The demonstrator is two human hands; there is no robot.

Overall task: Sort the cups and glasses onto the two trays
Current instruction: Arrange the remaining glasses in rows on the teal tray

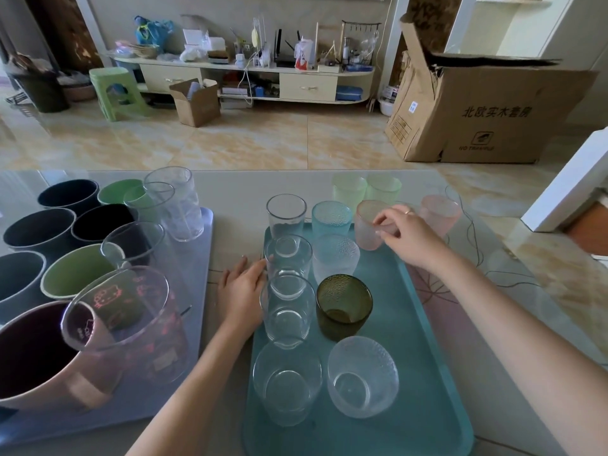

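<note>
A teal tray [424,373] holds several glasses: clear ones in its left column, a blue glass [330,217], a dark green glass [343,306] and frosted ones. My right hand [406,236] grips the rim of a pink frosted glass [367,225] at the tray's far right corner. My left hand [241,291] rests on the tray's left edge, touching a clear glass [288,258]. A pale lilac tray [197,268] on the left carries dark, green and pink cups plus clear printed glasses.
Off the tray, on the table beyond my right hand, stand two pale green glasses [367,189] and another pink glass [441,212]. A large cardboard box [487,106] sits on the floor at the back right, a low cluttered cabinet [250,74] behind.
</note>
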